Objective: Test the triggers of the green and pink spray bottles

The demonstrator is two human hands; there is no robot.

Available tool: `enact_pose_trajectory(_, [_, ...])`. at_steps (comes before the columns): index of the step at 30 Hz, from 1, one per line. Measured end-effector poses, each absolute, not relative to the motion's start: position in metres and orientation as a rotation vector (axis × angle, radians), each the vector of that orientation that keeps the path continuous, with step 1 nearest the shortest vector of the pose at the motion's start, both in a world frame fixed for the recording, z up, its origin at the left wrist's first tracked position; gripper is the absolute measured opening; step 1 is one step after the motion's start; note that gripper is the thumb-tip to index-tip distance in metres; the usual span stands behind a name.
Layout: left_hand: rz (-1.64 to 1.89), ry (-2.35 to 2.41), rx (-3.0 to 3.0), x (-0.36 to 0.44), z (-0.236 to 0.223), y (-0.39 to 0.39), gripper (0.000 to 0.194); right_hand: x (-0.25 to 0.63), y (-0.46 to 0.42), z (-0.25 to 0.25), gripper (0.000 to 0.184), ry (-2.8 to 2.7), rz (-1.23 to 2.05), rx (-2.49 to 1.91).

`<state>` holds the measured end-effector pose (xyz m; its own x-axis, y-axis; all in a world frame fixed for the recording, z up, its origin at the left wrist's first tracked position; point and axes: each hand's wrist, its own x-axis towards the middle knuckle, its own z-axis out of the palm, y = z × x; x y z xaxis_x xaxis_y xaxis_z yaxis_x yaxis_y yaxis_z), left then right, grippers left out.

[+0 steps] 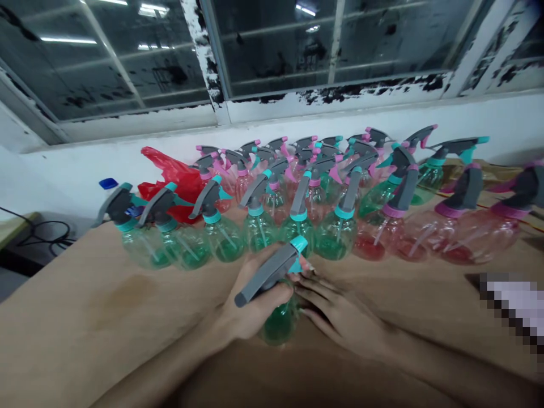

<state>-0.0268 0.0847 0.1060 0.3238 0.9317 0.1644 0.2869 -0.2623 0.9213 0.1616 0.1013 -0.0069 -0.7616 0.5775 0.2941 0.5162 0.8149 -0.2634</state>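
My left hand (253, 297) wraps around a spray bottle (278, 320) with green liquid, gripping near its grey and teal trigger head (272, 272). The head tilts toward the lower left. My right hand (335, 311) lies close on the other side, its spread fingers reaching the bottle's neck. Whether those fingers grip it, I cannot tell. Just beyond both hands stand rows of green-tinted spray bottles (259, 238) with teal collars. Pink-collared bottles holding red liquid (374, 241) stand to their right, with more crowded behind.
The bottles stand on a tan tabletop (106, 300) against a white wall (63, 181) below a paint-chipped window (323, 45). A red plastic bag (170, 181) lies behind the left rows. A pixelated object (514, 306) sits at the right edge, and cables (46, 235) lie at lower left.
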Motion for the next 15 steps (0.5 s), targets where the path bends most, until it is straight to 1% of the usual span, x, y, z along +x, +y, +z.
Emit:
enact_pose_trajectory(3, [0.955, 1.144, 1.726, -0.0275, 0.1057, 0.0833, 0.031, 0.1612, 0.1010, -0.0070, 0.040, -2.630, 0.212, -0.824])
enact_pose_trajectory(6, [0.958, 1.175, 1.784, -0.0255, 0.1066, 0.0817, 0.023, 0.1616, 0.1009, -0.0081, 0.043, -2.607, 0.215, -0.803])
enact_pose_trajectory(8, [0.963, 1.165, 1.837, -0.0240, 0.1074, 0.0814, 0.021, 0.1619, 0.1011, -0.0086, 0.043, -2.599, 0.228, -0.808])
enact_pose_trajectory(12, [0.929, 1.139, 1.868, -0.0246, 0.1069, 0.0829, 0.033, 0.1616, 0.1016, -0.0072, 0.039, -2.622, 0.250, -0.829])
enact_pose_trajectory(15, [0.922, 1.087, 1.818, -0.0259, 0.1059, 0.0837, 0.040, 0.1610, 0.1018, -0.0057, 0.040, -2.644, 0.255, -0.835])
